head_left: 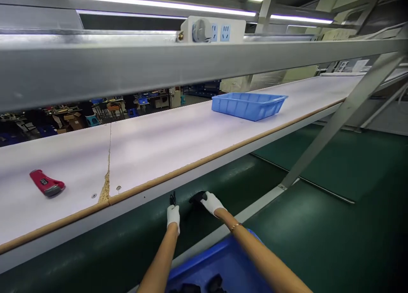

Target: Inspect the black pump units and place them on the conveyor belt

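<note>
My left hand (173,216), in a white glove, is closed round a small black bundle, perhaps coiled cable (172,198), which sticks up above the fingers. To its right, my white-gloved right hand (212,203) grips a dark black object (197,197); its exact kind is too dark to make out. Both hands are below the front edge of the white bench, over the green surface. Under my forearms stands a deep blue bin (219,257), with several black pieces (215,282) lying in it.
On the white bench (165,144) sit a light blue plastic basket (248,106) and a red hand tool (47,183). A grey metal beam (127,65) crosses in front at head height, with a power strip (234,30) on it. A slanted metal post (331,127) stands at right.
</note>
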Demonstrator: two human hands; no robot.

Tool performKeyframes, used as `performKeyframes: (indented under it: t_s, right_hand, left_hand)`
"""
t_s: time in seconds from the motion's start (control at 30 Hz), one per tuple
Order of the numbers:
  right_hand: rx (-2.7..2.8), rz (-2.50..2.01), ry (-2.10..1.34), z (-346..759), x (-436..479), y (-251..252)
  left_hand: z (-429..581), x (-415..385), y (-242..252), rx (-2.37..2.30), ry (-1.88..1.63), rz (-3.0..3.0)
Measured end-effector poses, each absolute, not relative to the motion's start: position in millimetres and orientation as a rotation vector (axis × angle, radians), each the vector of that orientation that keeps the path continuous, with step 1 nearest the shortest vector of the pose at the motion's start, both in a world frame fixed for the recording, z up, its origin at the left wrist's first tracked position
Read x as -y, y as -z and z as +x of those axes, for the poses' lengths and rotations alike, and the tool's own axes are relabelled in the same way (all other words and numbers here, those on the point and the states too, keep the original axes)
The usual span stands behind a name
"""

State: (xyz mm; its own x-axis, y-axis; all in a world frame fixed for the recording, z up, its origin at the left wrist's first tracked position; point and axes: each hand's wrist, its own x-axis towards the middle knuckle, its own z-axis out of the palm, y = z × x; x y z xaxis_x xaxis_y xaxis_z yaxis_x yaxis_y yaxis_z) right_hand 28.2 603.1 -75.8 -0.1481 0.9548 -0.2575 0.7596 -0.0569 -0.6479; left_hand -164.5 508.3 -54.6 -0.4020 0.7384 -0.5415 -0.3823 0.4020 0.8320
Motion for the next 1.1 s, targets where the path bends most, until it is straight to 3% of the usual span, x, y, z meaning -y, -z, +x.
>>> performKeyframes:
  t_s: [0.13, 0.27, 0.43, 0.63, 0.8, 1.1]
  right_hand:
    - [1.907, -1.567, -1.278, 78, -535, 55]
    - [1.919, -1.535, -1.438, 116, -444, 66]
    - [2.092, -1.738, -1.433, 120, -373, 103]
    - [2.256, -1.838, -1.358, 88, -343, 114]
    - [2.291, -1.745, -1.104, 76, -328, 74]
    - [2.222, -1.339, -0.671, 138, -267, -55]
  left_hand:
    - [-151, -428, 33, -1.385, -1.360, 0.351]
    - [-120, -339, 29, -1.243, -1.271, 0.163]
    - [-92, -263, 44, -1.206, -1.082, -0.183]
    - [-102, -201, 37, -1.243, -1.163, -0.276]
    - [-84, -193, 23, -1.286, -1.266, -0.168]
    - [46, -247, -51, -1.062, -1.392, 0.059]
